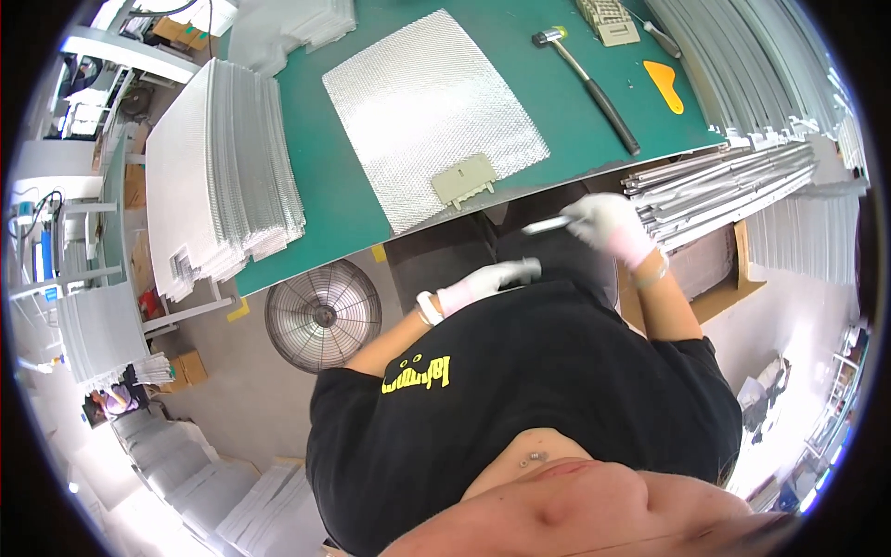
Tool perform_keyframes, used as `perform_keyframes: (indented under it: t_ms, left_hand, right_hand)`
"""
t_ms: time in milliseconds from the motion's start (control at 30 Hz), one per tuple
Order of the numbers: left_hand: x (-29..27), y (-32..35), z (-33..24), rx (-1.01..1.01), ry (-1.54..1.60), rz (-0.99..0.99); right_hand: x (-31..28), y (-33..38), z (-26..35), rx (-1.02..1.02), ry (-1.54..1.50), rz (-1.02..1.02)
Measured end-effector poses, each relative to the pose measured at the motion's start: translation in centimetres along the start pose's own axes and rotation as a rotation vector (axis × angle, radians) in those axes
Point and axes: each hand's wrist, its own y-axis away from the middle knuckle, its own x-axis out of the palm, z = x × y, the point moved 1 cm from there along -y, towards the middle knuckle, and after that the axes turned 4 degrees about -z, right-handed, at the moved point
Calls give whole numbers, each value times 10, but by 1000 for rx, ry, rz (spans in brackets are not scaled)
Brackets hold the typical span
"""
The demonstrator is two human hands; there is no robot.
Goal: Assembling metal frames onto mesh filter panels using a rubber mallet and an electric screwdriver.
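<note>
My right hand (pixel 608 227), in a white glove, is closed around a slim, pale pen-shaped tool (pixel 546 225) that points left, just off the table's near edge. Over my lap, my gloved left hand (pixel 487 280) lies low against my shirt, fingers stretched to the right; a greyish patch shows at its fingertips, too small to make out. In front of me a silver, finely textured sheet (pixel 427 107) lies flat on the green table (pixel 325 200). On the sheet's near edge rests an olive-beige plastic piece (pixel 464 180) with small tabs. Neither hand touches the sheet.
A tall stack of silver sheets (pixel 223 167) stands at the table's left. Further right lie a black-handled hammer (pixel 594 93), a yellow scraper (pixel 663 86) and beige plastic parts (pixel 608 20). Metal strips (pixel 724 190) are piled by my right arm. A floor fan (pixel 324 316) stands lower left.
</note>
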Motion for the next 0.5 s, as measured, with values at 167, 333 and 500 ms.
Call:
perform_keyframes:
  t_ms: [167, 333, 500]
  left_hand:
    - [-6, -3, -20, 230, 450, -361]
    - [-73, 51, -90, 649, 464, -583]
    - [-108, 118, -174, 992, 185, -979]
  right_hand:
    - [15, 25, 88, -313, -870, -80]
    - [34, 41, 27, 554, -2170, -303]
    - [-76, 76, -43, 725, -1936, -1056]
